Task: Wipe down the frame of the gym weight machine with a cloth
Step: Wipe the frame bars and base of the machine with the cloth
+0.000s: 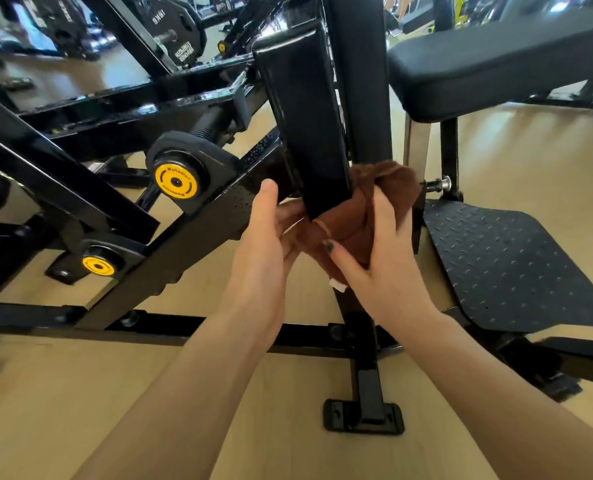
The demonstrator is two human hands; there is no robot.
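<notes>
A glossy black frame bar (302, 112) of the weight machine slants down the middle of the view. A brown cloth (350, 216) is bunched around its lower end. My left hand (263, 244) grips the cloth's left side, thumb raised beside the bar. On the right side, my right hand (381, 258) curls its thumb and fingers round the cloth just under the bar's end. A small white tag hangs below the cloth. Part of the cloth is hidden behind the bar.
Black frame beams with yellow pivot caps (176, 181) run to the left. A padded seat (495, 64) is at upper right, a textured footplate (516, 265) below it. A base bar with a bolted foot (364, 414) lies on the wooden floor. Weight plates (180, 26) stand behind.
</notes>
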